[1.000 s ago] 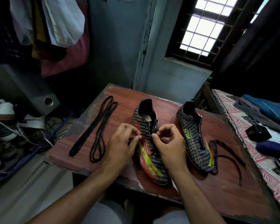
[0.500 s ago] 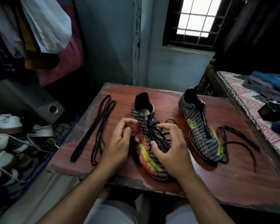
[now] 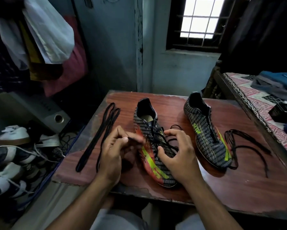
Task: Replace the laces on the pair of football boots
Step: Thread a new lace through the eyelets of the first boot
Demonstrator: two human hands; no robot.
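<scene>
I see both boots standing on the reddish wooden worktop [image 3: 181, 188], toes pointing toward me. The near boot [image 3: 153, 146], black with white dashes and a red and lime side, sits between my hands. My left hand [image 3: 113, 151] is just left of it, thumb and forefinger pinching the end of a black lace [image 3: 161, 138] that runs across to the boot's eyelets; that grip is narrow, closed on the lace tip, though the fingers are somewhat blurred. My right hand [image 3: 177, 153] rests on the boot's right flank with fingers spread and curled over the upper, thumb on the lacing; this grip is wide, and I cannot tell whether it pinches any strand. Loose loops of the same lace spill out behind the right hand's fingers.

The second boot [image 3: 205, 131] stands well to the right, its tongue area bare of lacing, and a removed black lace [image 3: 239, 143] lies tangled against its toe, trailing over the worktop. A folded pair of flat black laces [image 3: 99, 138] lies stretched out along the worktop's left part, apart from both boots.
</scene>
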